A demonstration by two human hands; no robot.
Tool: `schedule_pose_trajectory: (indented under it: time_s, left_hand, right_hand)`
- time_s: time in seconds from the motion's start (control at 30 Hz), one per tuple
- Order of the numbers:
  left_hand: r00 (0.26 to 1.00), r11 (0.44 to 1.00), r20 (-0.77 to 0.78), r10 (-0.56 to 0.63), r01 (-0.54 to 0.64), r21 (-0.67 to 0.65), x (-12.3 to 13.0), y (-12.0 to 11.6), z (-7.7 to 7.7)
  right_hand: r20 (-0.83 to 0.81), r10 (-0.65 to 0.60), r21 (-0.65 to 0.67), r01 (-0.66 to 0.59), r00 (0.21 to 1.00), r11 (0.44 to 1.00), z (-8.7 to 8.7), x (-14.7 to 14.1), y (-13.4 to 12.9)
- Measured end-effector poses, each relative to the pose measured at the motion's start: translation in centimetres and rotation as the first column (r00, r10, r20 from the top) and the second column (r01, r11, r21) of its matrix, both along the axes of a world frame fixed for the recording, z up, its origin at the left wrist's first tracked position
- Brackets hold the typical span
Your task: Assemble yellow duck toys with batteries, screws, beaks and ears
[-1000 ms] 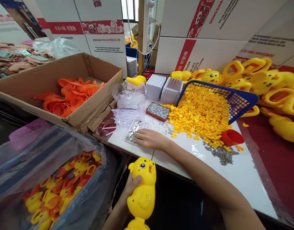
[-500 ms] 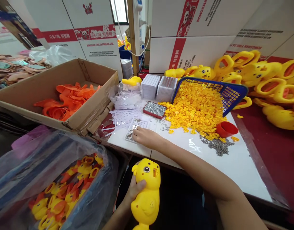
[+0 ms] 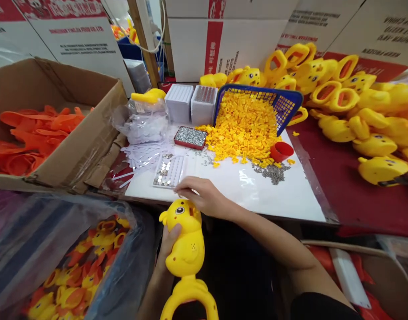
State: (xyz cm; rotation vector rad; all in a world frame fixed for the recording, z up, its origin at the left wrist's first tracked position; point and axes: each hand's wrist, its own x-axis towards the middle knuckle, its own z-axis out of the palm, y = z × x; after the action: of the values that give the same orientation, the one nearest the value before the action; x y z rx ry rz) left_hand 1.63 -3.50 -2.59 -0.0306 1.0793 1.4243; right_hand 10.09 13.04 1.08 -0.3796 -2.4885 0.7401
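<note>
My left hand point(image 3: 168, 244) is wrapped around the back of a yellow plastic duck toy point(image 3: 187, 253), thumb across its side. The duck stands upright with its eye and a square beak hole facing right, and a ring handle at the bottom. At the top of the duck's head is my right hand point(image 3: 205, 195), fingers bent and pinched together. Whatever is between those fingertips is too small to make out. Just beyond lies a white tray point(image 3: 180, 168) with small silver discs point(image 3: 164, 171) in its left part.
A blue basket point(image 3: 288, 109) spills small yellow parts point(image 3: 247, 129) near a red cup point(image 3: 282, 151) and loose screws point(image 3: 273, 173). A red tray point(image 3: 190, 144) holds metal bits. Orange pieces fill a cardboard box point(image 3: 100, 120); finished-looking ducks point(image 3: 70, 278) lie in a lined bin. Yellow ducks point(image 3: 350, 102) pile up right.
My right hand has moved from the disc tray back to the duck's head. The view has swung right, and more of the duck's handle shows. My left hand keeps its hold.
</note>
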Motion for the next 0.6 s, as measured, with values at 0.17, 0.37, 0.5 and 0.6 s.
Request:
schedule_pose_trajectory:
  time_s: [0.17, 0.37, 0.5, 0.6]
  left_hand:
    - [0.996, 0.998, -0.088, -0.005, -0.001, -0.071, 0.5, 0.4, 1.1]
    - [0.998, 0.988, -0.051, -0.038, 0.03, -0.15, 1.2, -0.1, 1.8]
    - [0.999, 0.979, -0.016, -0.045, 0.041, -0.201, 1.1, -0.7, 1.3]
    - [0.999, 0.974, -0.026, -0.038, 0.031, -0.225, 1.0, -1.3, 0.7]
  right_hand:
    - [-0.221, -0.32, -0.445, 0.197, 0.921, 0.874, -1.6, 4.3, -5.9]
    - [-0.233, -0.475, -0.396, 0.363, 0.849, 0.843, -2.8, 5.4, -8.6]
    - [-0.276, -0.462, -0.284, 0.387, 0.843, 0.877, -3.7, 5.5, -9.2]
    - [-0.278, -0.4, -0.186, 0.36, 0.873, 0.914, -4.2, 5.7, -9.2]
